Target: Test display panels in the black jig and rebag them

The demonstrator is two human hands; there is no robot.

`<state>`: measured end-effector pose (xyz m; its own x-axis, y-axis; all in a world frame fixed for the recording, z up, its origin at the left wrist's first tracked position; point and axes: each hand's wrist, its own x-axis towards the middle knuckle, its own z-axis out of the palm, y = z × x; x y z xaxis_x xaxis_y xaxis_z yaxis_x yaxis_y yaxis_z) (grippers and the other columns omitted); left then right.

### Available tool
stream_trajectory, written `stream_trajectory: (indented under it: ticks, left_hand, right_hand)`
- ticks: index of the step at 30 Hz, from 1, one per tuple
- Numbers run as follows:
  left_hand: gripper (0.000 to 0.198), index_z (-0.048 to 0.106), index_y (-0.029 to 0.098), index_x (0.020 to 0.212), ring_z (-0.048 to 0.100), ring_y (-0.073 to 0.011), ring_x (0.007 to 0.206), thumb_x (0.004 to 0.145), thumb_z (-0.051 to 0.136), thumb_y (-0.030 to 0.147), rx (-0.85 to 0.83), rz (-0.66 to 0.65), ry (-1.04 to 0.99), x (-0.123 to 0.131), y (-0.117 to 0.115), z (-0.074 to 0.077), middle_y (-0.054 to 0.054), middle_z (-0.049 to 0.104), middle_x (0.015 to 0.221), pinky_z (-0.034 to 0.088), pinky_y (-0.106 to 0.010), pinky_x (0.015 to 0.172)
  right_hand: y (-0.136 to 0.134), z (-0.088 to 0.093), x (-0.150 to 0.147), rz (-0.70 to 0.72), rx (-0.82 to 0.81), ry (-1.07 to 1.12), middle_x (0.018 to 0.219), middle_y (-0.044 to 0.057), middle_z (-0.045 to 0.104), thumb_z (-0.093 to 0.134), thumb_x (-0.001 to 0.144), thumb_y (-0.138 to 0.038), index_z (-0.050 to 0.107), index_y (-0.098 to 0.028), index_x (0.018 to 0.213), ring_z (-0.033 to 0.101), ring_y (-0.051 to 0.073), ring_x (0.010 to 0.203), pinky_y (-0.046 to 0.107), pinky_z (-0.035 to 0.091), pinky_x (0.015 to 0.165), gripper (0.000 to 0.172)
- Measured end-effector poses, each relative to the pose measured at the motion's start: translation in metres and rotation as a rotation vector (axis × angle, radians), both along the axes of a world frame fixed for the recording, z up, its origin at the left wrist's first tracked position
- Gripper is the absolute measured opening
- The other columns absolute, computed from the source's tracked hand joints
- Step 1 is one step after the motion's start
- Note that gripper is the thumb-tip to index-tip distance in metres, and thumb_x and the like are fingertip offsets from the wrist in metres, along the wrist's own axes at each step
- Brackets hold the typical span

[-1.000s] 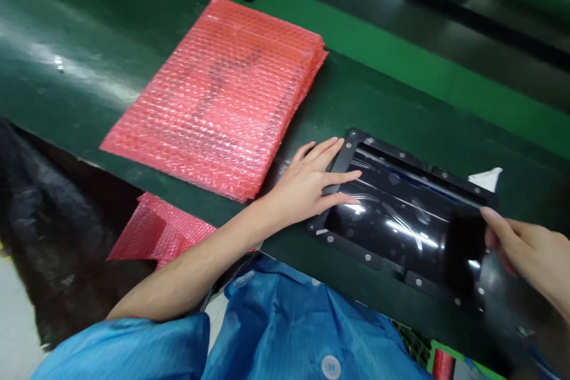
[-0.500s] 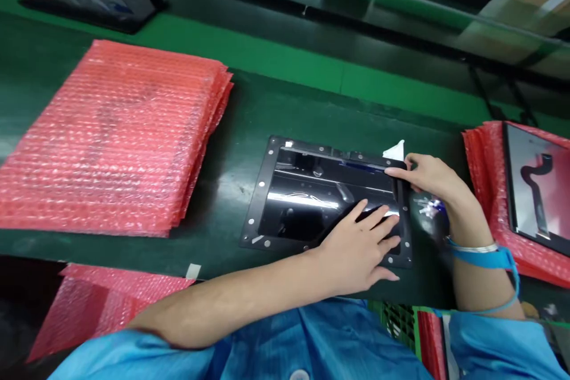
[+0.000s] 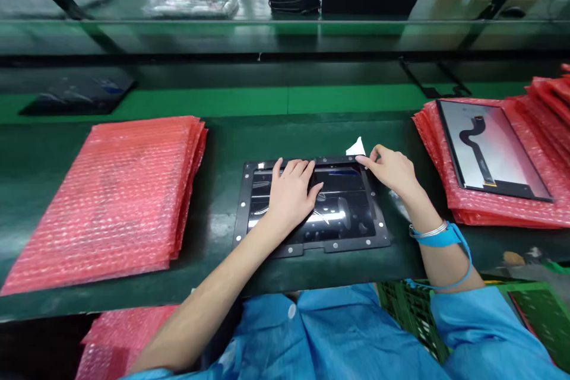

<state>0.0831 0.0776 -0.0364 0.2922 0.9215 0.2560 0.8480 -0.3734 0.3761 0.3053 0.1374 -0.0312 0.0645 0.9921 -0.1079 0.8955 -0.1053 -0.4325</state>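
Black panel [image 3: 341, 211] found lying flat on the dark green surface [image 3: 267, 136], in front of the person and between two stacks of red bubble wrap. Its dark border carries round, pale dots on all sides. The left hand [image 3: 290, 195] rests across the left part of the panel, fingers spread and extended toward the rear edge, gripping nothing. The right hand [image 3: 392, 171] is at the rear right corner, thumb laid on the border and forefinger bent; whether these fingers pinch the edge cannot be determined. A small white piece [image 3: 355, 147] stands out just beside the rear edge, near the right thumb. A blue wrist strap [image 3: 440, 237] is worn on the right arm. The left stack [image 3: 111, 202] stands well apart from the panel. On the right stack [image 3: 463, 208] lies a display [image 3: 512, 142], tilted in view, with a dark ribbon cable [image 3: 478, 151] across its pale back.
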Motion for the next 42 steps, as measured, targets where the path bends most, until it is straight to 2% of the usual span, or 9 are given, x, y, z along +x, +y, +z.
stream_trajectory:
  ticks: [5, 11, 16, 20, 23, 25, 29, 35, 42]
  left_hand:
    - [0.033, 0.065, 0.012, 0.117, 0.056, -0.0336, 0.111, 0.093, 0.058, 0.034, 0.052, 0.104, -0.017, -0.007, 0.009, 0.003, -0.016, 0.068, 0.111, 0.039, -0.052, 0.101]
    - [0.026, 0.057, 0.019, 0.117, 0.056, -0.026, 0.106, 0.096, 0.054, 0.033, 0.221, 0.047, -0.255, -0.016, 0.001, 0.015, -0.008, 0.068, 0.105, 0.038, -0.043, 0.099]
    - [0.024, 0.062, 0.02, 0.115, 0.056, -0.0248, 0.11, 0.096, 0.053, 0.032, 0.276, 0.132, -0.339, -0.046, 0.0, 0.022, -0.009, 0.068, 0.115, 0.039, -0.04, 0.1]
    - [0.029, 0.067, 0.018, 0.104, 0.061, -0.022, 0.091, 0.093, 0.055, 0.042, 0.09, 0.409, -0.611, -0.077, 0.002, 0.018, -0.007, 0.07, 0.098, 0.045, -0.034, 0.085]
    - [0.039, 0.067, 0.018, 0.076, 0.062, -0.0208, 0.074, 0.08, 0.066, 0.057, -0.23, 0.452, -0.979, -0.085, 0.003, 0.015, -0.003, 0.066, 0.072, 0.046, -0.029, 0.068]
    - [0.043, 0.062, 0.018, 0.064, 0.061, -0.0197, 0.068, 0.066, 0.079, 0.057, -0.297, 0.486, -1.195, -0.084, 0.004, 0.018, -0.001, 0.062, 0.063, 0.046, -0.028, 0.064]
    - [0.04, 0.063, 0.018, 0.06, 0.06, -0.0169, 0.061, 0.052, 0.09, 0.045, -0.205, 0.649, -1.507, -0.086, 0.007, 0.03, 0.003, 0.057, 0.054, 0.049, -0.026, 0.06]
    - [0.02, 0.063, 0.017, 0.06, 0.046, -0.0073, 0.043, 0.075, 0.076, 0.021, -0.097, 0.786, -1.731, -0.095, 0.014, 0.038, 0.006, 0.054, 0.05, 0.043, -0.019, 0.048]
    - [0.032, 0.055, 0.019, 0.055, 0.046, -0.0054, 0.039, 0.071, 0.081, 0.027, -0.087, 0.78, -1.71, -0.096, 0.016, 0.026, 0.008, 0.054, 0.047, 0.041, -0.016, 0.041]
  right_hand:
    - [-0.003, -0.002, -0.002, 0.007, 0.044, 0.318, 0.058, -0.002, 0.057, 0.068, 0.079, -0.048, 0.056, -0.025, 0.073, 0.056, 0.022, 0.068, 0.03, 0.031, 0.064, 0.027]
    - [-0.008, -0.018, -0.014, 0.097, -0.029, 0.839, 0.059, 0.001, 0.059, 0.058, 0.073, -0.083, 0.061, -0.022, 0.067, 0.056, 0.019, 0.061, 0.031, 0.042, 0.059, 0.061]
    - [-0.011, -0.022, -0.021, 0.022, -0.052, 1.066, 0.056, 0.001, 0.057, 0.068, 0.06, -0.086, 0.057, -0.022, 0.06, 0.056, 0.019, 0.058, 0.032, 0.046, 0.058, 0.065]
    - [-0.016, -0.017, -0.026, -0.03, -0.027, 1.121, 0.056, 0.0, 0.054, 0.073, 0.058, -0.083, 0.055, -0.022, 0.058, 0.054, 0.018, 0.058, 0.031, 0.045, 0.057, 0.063]
    - [-0.021, -0.011, -0.028, -0.05, 0.009, 1.12, 0.055, -0.001, 0.049, 0.072, 0.064, -0.079, 0.052, -0.023, 0.058, 0.05, 0.017, 0.057, 0.029, 0.042, 0.054, 0.06]
    - [-0.024, -0.005, -0.028, -0.054, 0.033, 1.12, 0.056, -0.002, 0.046, 0.07, 0.068, -0.079, 0.053, -0.023, 0.061, 0.047, 0.016, 0.058, 0.028, 0.041, 0.054, 0.059]
    - [-0.029, 0.008, -0.025, 0.057, 0.069, 1.029, 0.062, -0.002, 0.043, 0.065, 0.071, -0.08, 0.053, -0.022, 0.064, 0.041, 0.014, 0.062, 0.027, 0.038, 0.058, 0.06]
    - [-0.04, 0.018, -0.03, 0.206, -0.095, 0.849, 0.057, -0.002, 0.035, 0.052, 0.076, -0.086, 0.04, -0.022, 0.055, 0.032, 0.012, 0.057, 0.028, 0.031, 0.053, 0.069]
    - [-0.042, 0.019, -0.041, 0.165, -0.191, 1.021, 0.054, 0.003, 0.057, 0.059, 0.076, -0.081, 0.057, -0.021, 0.055, 0.055, 0.017, 0.051, 0.028, 0.045, 0.051, 0.064]
